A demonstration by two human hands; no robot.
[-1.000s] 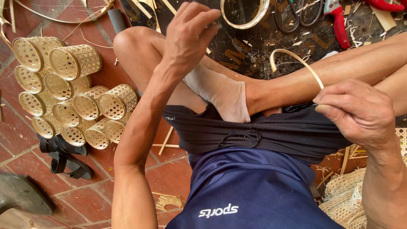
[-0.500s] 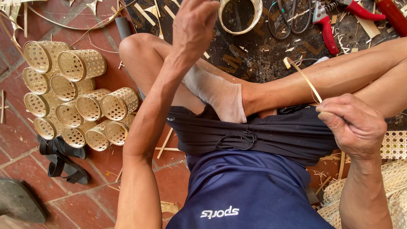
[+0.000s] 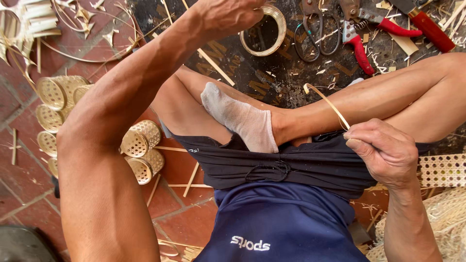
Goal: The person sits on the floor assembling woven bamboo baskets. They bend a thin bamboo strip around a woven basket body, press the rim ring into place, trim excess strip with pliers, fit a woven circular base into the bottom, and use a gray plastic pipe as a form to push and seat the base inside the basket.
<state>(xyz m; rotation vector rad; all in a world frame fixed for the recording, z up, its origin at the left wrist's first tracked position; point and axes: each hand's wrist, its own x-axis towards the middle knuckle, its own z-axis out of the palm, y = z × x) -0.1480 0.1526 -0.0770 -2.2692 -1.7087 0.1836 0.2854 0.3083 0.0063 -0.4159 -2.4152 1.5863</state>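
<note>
Bamboo strip (image 3: 329, 103) is pinched in the right hand (image 3: 383, 153), fingers closed on its lower end, just above the dark shorts (image 3: 272, 162) at the lap. Strip runs up and left from the fingertips, thin and pale, curling at its free tip over the right shin; whether it touches the leg I can't tell. Left hand (image 3: 228, 17) is stretched forward to the top edge, right beside a bamboo ring (image 3: 266, 30) lying on the dark mat (image 3: 272, 82); fingers are curled downward but partly cut off by the frame, so can't tell if it grips anything or just touches the ring. Left forearm fills the frame's left side, running diagonally from the bottom edge. Legs are crossed, a foot in a grey sock (image 3: 240, 119) resting mid-frame against the other leg. On the mat beyond the ring: scissors (image 3: 318, 31), then red-handled pliers (image 3: 361, 34), and a red tool handle (image 3: 429, 29) at the top right corner, with shavings and offcuts scattered round them. On the brick floor (image 3: 29, 184) beside the left arm sits a cluster of small woven cylinder baskets (image 3: 141, 145), lying on their sides, more partly hidden behind the arm. A woven cane panel (image 3: 444, 170) lies just beyond the right wrist, loose fibre piled below it. Blue shirt (image 3: 276, 223) fills the bottom centre.
</note>
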